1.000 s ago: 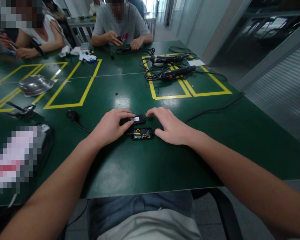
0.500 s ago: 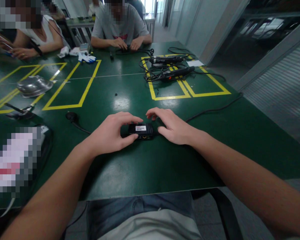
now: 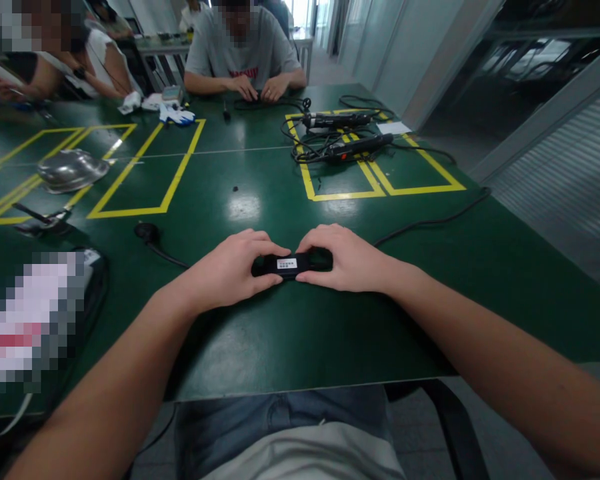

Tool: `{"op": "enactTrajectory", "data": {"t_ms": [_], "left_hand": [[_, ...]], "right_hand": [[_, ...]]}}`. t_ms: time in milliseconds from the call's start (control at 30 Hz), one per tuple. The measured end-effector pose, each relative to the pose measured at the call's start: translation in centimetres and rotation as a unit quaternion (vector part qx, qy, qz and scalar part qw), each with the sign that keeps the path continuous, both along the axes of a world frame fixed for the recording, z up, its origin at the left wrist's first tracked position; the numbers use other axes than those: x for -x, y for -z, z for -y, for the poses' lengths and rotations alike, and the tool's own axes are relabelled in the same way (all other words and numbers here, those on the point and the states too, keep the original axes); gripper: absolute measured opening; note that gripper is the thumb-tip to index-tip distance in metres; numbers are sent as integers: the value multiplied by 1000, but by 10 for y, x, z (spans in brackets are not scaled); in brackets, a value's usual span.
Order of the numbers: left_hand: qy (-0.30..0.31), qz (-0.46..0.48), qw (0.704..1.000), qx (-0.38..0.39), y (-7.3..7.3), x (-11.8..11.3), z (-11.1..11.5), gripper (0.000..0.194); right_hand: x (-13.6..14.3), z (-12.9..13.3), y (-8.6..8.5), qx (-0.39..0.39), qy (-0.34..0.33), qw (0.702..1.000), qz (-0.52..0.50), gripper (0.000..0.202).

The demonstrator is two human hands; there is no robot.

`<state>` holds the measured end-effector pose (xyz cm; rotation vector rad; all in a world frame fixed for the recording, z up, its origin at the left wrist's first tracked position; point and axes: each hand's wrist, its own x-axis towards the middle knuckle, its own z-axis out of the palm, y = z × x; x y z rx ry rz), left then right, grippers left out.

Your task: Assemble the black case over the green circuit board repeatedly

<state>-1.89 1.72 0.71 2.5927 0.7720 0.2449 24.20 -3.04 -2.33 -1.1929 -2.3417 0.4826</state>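
Note:
A small black box (image 3: 287,265) with a white printed label lies on the green table in front of me. My left hand (image 3: 225,270) grips its left end, thumb on the near side and fingers on the far side. From the other end, my right hand (image 3: 353,260) pinches the box the same way, its fingertips close to those of the left. A black plug (image 3: 147,231) rests to the left, its cord running under my left hand. Another black cable (image 3: 430,217) comes out behind my right hand and runs right; whether either joins the box is hidden.
Two black corded tools (image 3: 360,145) lie in a yellow-taped area (image 3: 347,197) at the right. A shiny metal piece (image 3: 73,170) and a dark tool (image 3: 43,219) are on the left, with a blurred-out object (image 3: 30,320) nearer. Across the table, a person (image 3: 243,60) handles something small and dark.
My right hand has come down and closed on the box's right end, covering the ridged part seen before. My left hand keeps its grip, and the sockets on the near side no longer show.

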Motion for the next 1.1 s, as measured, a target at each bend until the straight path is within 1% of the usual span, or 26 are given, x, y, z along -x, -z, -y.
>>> {"op": "enactTrajectory", "data": {"t_ms": [200,367,500,667,833,900,933,1000,1033,1100], "left_hand": [[-1,-16,1000,-13,-2,-3,2,37],[-5,-24,1000,1,-3,-4,2,38],[4,-33,999,-18,-4,-4,3,37],[2,-32,999,-15,-4,-4,4,34],[0,-5,1000,-7,-1,-3,5,34],[1,11,1000,5,-1,-3,5,33],[-1,24,1000,15,-1,-3,4,33],[-18,56,997,42,0,-2,2,32],[-36,74,995,51,1,-2,1,31],[-88,94,991,41,5,0,-4,29]], "right_hand": [[4,5,-7,4,21,999,49,23],[5,8,-11,46,29,997,46,24],[8,10,-14,15,29,996,84,26],[8,10,-12,24,31,996,77,27],[6,9,-9,24,26,997,69,25],[6,10,-8,15,22,997,71,29],[6,11,-8,12,26,997,65,34],[5,12,-7,12,53,998,39,46],[5,12,-7,18,71,997,24,50],[3,12,-8,35,98,994,14,45]]}}
